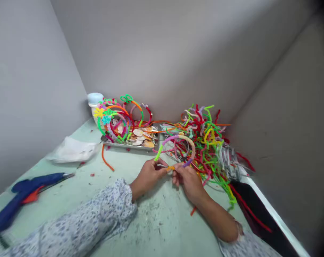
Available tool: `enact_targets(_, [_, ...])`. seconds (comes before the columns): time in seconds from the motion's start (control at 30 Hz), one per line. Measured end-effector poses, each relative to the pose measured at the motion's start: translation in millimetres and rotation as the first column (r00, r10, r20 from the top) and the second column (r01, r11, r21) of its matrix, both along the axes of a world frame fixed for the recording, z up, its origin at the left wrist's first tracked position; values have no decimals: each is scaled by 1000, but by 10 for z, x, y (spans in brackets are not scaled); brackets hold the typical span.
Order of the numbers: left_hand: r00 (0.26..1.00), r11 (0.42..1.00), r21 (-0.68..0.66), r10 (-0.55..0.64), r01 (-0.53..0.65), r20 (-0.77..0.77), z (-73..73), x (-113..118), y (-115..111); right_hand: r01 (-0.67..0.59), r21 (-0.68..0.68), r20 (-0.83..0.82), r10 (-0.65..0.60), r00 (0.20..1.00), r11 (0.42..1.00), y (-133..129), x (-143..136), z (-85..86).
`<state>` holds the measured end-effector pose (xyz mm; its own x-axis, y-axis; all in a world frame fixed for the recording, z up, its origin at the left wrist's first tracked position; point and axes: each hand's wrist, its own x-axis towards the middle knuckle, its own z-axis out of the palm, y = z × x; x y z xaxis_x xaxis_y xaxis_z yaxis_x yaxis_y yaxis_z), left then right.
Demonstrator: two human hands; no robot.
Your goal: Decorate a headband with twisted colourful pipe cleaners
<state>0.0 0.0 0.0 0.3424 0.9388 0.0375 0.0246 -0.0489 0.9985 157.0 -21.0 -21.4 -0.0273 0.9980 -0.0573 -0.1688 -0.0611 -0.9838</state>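
Note:
A headband hoop (193,145) wrapped in green, purple, peach and violet fuzzy sections stands up above the table between my hands. My left hand (148,175) is closed on its left end, just under the green section. With fingers pinched, my right hand (187,178) grips the right side near the violet section. A short orange fuzzy piece (171,168) lies along the hoop's wire between my fingertips. Part of the bare wire shows beside my left thumb.
A metal tray (130,145) holds shell-like pieces and decorated hoops, beside a white bottle (95,103). Tangled pipe cleaners (204,139) spread at the right. At left lie a blue glue gun (25,194) and a white plastic bag (73,149). An orange strip (106,159) lies below the tray.

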Motion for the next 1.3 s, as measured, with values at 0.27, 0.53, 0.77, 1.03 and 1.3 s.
enact_targets(0.27, [999,1000,1,-9,9,35,12,-3,-5,2,3,-17,-2,1000,1000,-22,-9,-1])
enact_targets(0.53, [999,999,13,-34,33,42,-14,-21,6,31,-8,37,-31,999,999,-36,-23,29])
enact_targets(0.77, [1000,1000,-14,14,-15,-18,27,-27,-9,20,-2,134,-20,991,1000,-78,-42,81])
enact_targets(1.03, [999,999,-36,26,-28,-41,38,-4,-20,33,-21,125,-30,992,999,-80,-59,102])
enact_targets(1.3, [999,1000,14,7,-6,-49,22,-4,6,45,-21,113,-42,993,999,-70,-41,97])
